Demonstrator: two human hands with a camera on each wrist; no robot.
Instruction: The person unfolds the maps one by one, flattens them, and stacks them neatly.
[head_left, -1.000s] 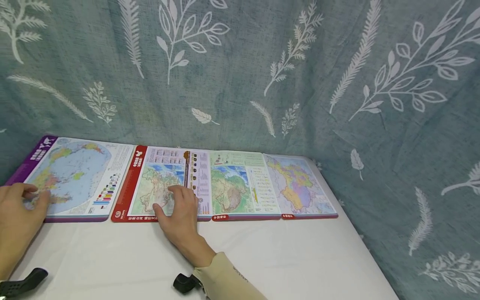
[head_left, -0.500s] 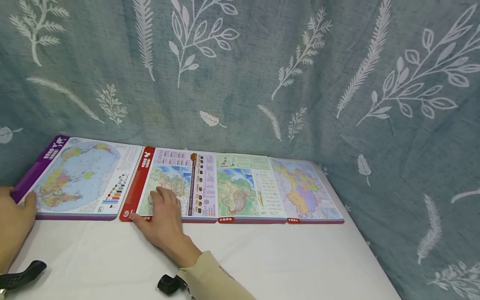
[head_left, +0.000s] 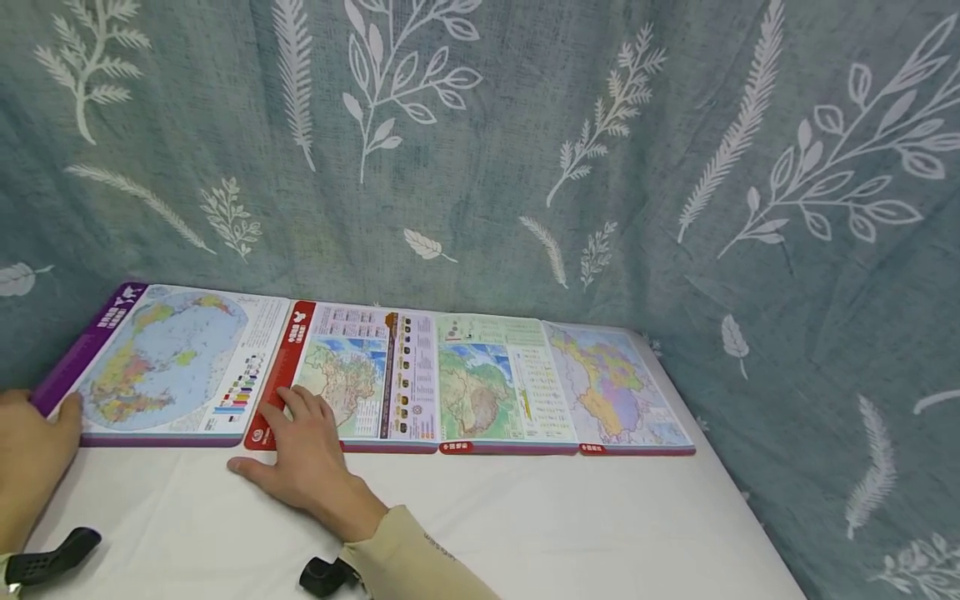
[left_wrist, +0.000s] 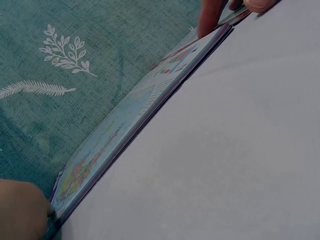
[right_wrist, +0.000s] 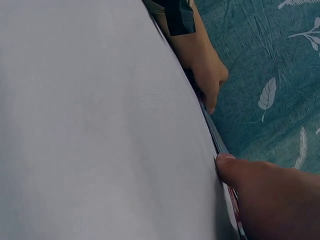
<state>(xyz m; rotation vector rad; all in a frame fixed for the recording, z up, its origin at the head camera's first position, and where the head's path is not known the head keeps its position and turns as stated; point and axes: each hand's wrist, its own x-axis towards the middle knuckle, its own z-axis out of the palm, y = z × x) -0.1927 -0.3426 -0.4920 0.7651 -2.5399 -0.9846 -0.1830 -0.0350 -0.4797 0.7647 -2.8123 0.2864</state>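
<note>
We see left hand (head_left: 33, 454) at lower-left corner of purple-banded map (head_left: 180, 367), left of frame, grip unclear; right hand (head_left: 309, 454), fingers apart, on red-banded panel (head_left: 358, 367). Seems aligning; next probably needs gentle edge-squaring.

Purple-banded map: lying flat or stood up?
Flat: the head view shows the purple-banded map lying printed side up on the white table.

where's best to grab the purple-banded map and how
Probably the front edge of the purple-banded map, from the person's side, thumb above, fingers below. It lies flat, that edge faces white cloth, its back edge nears the curtain, and the red-banded map sits close beside.
</note>
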